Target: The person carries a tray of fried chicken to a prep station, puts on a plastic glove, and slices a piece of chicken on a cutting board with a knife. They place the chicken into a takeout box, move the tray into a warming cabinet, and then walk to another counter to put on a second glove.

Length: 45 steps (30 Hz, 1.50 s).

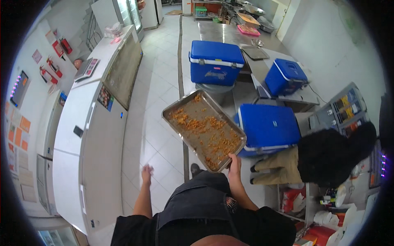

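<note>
My right hand [234,166] grips the lower right corner of a shallow metal tray [193,135], held tilted out in front of me with orange-brown crumbly bits scattered over it. My left hand [146,171] hangs lower, to the left of the tray and clear of it, its fingers blurred, so I cannot tell whether it is open or closed. A blue cooler [266,127] is just right of the tray, and another blue cooler [215,61] stands beyond it on a grey round support.
White chest freezers [102,160] line the left, one bearing a scale [86,69]. A person in black top and khaki trousers [324,158] bends at my right. A metal counter [217,30] with trays and a third blue cooler [285,76] stand at right. A tiled aisle [160,53] runs ahead.
</note>
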Each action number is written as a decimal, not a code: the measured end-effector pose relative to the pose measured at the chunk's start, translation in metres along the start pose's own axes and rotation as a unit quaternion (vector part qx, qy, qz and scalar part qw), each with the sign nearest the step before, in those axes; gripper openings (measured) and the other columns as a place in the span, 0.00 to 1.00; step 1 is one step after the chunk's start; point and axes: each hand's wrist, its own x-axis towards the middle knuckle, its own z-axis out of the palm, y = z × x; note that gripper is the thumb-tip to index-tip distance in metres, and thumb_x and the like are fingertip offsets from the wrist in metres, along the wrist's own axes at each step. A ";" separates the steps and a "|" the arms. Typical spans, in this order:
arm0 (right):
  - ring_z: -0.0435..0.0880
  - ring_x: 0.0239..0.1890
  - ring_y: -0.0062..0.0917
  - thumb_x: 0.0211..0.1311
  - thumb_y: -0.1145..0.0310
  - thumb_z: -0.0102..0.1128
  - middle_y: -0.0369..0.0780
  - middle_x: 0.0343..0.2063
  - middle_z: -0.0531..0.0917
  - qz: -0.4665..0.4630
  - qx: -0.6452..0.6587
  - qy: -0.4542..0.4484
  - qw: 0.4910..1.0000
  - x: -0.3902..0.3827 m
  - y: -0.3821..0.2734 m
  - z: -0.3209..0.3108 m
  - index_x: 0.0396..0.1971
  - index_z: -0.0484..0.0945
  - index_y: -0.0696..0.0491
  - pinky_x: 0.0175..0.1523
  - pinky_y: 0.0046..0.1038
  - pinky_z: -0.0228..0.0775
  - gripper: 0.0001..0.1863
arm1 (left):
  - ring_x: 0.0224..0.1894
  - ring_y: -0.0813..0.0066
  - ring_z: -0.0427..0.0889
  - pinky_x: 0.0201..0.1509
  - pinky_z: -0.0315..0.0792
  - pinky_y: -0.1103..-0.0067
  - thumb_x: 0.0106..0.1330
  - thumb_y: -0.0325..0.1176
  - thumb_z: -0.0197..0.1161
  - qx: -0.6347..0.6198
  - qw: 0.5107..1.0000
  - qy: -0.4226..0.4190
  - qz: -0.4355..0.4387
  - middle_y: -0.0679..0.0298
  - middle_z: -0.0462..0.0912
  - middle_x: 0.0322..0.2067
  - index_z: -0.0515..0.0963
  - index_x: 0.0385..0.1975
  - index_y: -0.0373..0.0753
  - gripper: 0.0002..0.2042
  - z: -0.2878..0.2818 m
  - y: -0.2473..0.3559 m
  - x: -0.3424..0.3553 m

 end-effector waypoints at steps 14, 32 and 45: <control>0.71 0.14 0.21 0.64 0.61 0.59 0.35 0.20 0.76 -0.006 0.153 -0.020 0.988 0.420 -0.192 0.432 0.29 0.74 0.50 0.18 0.26 0.56 0.10 | 0.32 0.75 0.80 0.32 0.73 0.74 0.76 0.45 0.54 0.311 0.909 -0.154 -0.229 0.64 0.84 0.30 0.82 0.42 0.39 0.16 0.071 0.091 0.256; 0.76 0.20 0.27 0.63 0.59 0.62 0.39 0.22 0.79 0.006 0.331 0.145 0.932 0.933 -0.295 0.692 0.31 0.76 0.51 0.24 0.29 0.65 0.11 | 0.41 0.67 0.86 0.40 0.77 0.73 0.80 0.50 0.49 -0.001 0.999 0.032 -0.009 0.61 0.87 0.44 0.76 0.56 0.39 0.21 0.306 0.583 1.063; 0.77 0.26 0.26 0.67 0.56 0.59 0.40 0.31 0.79 -0.039 0.374 0.430 0.821 1.242 -0.216 0.797 0.38 0.75 0.54 0.26 0.29 0.65 0.15 | 0.46 0.62 0.84 0.47 0.76 0.66 0.79 0.47 0.50 0.377 0.865 -0.236 -0.231 0.58 0.85 0.48 0.78 0.53 0.39 0.19 0.415 0.607 1.254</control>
